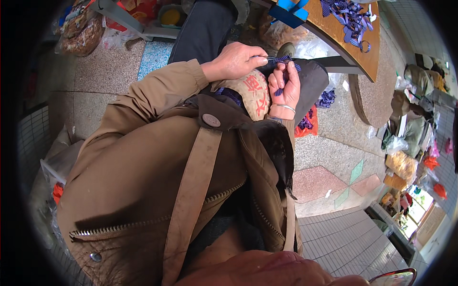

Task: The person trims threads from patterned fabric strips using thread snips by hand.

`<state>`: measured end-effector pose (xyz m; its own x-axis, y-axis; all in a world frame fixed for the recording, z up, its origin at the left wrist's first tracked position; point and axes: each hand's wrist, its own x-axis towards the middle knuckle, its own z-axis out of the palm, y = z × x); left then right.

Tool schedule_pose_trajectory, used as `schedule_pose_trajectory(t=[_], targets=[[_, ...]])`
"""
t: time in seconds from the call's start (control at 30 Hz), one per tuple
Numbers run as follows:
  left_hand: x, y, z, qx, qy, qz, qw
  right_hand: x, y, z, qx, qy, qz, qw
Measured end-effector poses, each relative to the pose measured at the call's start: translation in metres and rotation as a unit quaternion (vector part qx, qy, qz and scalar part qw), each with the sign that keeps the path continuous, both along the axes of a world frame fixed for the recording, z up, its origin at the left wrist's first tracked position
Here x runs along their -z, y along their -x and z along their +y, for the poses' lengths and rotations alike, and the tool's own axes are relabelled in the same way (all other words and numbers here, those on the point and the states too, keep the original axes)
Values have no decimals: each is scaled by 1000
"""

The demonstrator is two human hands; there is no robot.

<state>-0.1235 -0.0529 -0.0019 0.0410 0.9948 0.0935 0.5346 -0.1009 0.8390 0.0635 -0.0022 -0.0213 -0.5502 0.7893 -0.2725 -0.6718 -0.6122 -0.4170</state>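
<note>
My left hand is closed, its thumb and index finger pinching a slim metal tool with thin prongs. The tool's tip meets a purple-blue striped fabric strip. Curled fingers of my right hand, with a silver bangle at the wrist, hold that strip, and part of it shows below the fingers. Under both hands, a beige cloth with red print lies over my lap. More striped purple fabric shows beside it, partly hidden by my left forearm.
A wooden table at upper right carries a pile of striped strips and a blue box. Below it are clear plastic bags and a red bag of purple pieces. A metal-framed stand is at upper left.
</note>
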Motion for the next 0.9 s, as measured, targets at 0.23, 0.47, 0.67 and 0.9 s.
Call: schedule_pose_trajectory(t=[0.23,0.47,0.67,0.9], targets=[[-1,-2,1,-1,-5,11,1000,2,0,0,-1,-21,-17,1000],[8,-3,2,-16,-68,-17,997,0,3,-1,7,-25,-38,999],[7,-2,1,-35,-27,-36,998,0,2,-1,14,-8,-23,1000],[6,1,0,-27,-12,1,1000,1,3,-1,20,-10,-33,999]])
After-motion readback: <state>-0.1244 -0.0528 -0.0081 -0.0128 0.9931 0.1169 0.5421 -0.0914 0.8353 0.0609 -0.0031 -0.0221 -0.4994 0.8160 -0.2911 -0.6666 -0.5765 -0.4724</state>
